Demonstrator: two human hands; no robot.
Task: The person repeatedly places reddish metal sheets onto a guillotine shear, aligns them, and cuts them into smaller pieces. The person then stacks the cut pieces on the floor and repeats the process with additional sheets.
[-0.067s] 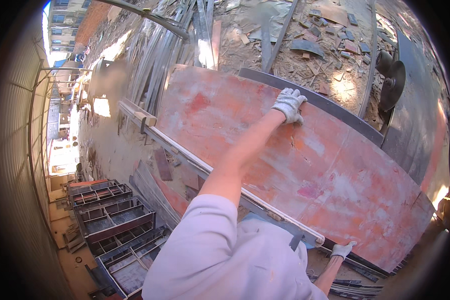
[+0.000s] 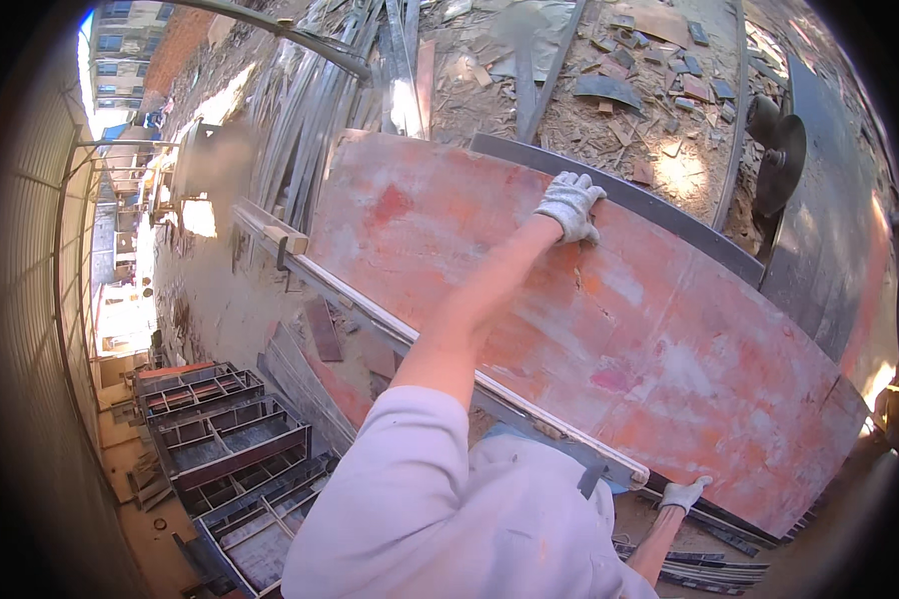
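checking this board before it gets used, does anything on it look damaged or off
The big red board looks worn: its coating is patchy, with pale scuffed blotches and a short dark crack-like mark near its middle. The gloved left hand rests on its far edge, the right hand at its near edge. Wood scraps litter the ground beyond.

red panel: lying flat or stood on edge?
Flat. The red panel shows its broad face; left hand grips the far edge, right hand the near.

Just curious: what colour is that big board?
Faded reddish-orange board with pale worn patches, seen in the head view.
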